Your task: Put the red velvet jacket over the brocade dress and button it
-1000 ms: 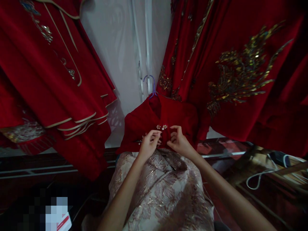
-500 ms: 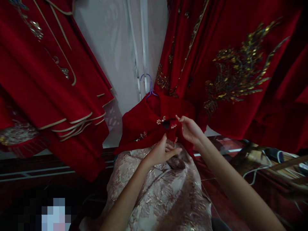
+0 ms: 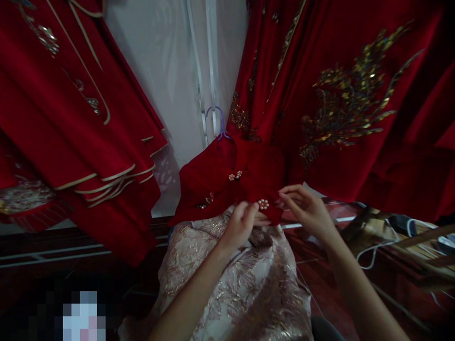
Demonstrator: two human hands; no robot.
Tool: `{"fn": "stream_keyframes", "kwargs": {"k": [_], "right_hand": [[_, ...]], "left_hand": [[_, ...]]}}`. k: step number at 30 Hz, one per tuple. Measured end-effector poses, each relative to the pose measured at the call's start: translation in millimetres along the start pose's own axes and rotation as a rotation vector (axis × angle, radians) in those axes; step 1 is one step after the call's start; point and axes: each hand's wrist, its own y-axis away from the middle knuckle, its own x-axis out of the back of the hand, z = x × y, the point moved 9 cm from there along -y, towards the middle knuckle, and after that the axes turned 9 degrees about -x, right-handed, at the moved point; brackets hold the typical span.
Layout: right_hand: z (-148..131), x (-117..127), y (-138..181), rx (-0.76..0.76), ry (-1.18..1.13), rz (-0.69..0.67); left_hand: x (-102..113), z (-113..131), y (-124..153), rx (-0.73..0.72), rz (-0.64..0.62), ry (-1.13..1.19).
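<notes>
A small red velvet jacket (image 3: 213, 182) hangs on a purple hanger (image 3: 217, 124) over a pale gold brocade skirt (image 3: 241, 284). Pearl flower buttons run down its front; one (image 3: 263, 204) sits at the lower hem. My left hand (image 3: 241, 223) pinches the hem just left of that button. My right hand (image 3: 305, 208) pinches the hem's right edge, fingers curled round the cloth. Both hands are closed on the jacket's lower front edge.
Long red robes with gold trim (image 3: 71, 123) hang at the left, and a red robe with gold sequin embroidery (image 3: 348, 104) at the right. A white wall (image 3: 170, 71) shows between them. A wooden stand with white cables (image 3: 394, 237) is at the lower right.
Both hands moved down from the upper button to the jacket's hem. The lower pearl button now shows between them. The right hand shifted right and lower.
</notes>
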Motion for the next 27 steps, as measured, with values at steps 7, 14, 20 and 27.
{"fn": "stream_keyframes", "kwargs": {"k": [7,14,20,27], "right_hand": [[-26.8,38.7,14.4,0.058,-0.064,0.262],[-8.6,-25.9,8.9,-0.012,0.005,-0.017],[9.6,-64.7,5.2,0.041,0.193,-0.052],[26.3,-76.1,1.5,0.038,0.189,-0.053]], "left_hand": [[15.1,18.3,17.1,0.057,0.073,0.396],[71.6,-14.9,25.0,-0.109,0.354,0.282],[54.3,-17.7,21.3,-0.003,0.132,0.128],[43.1,-16.6,21.1,-0.039,0.086,0.084]]}}
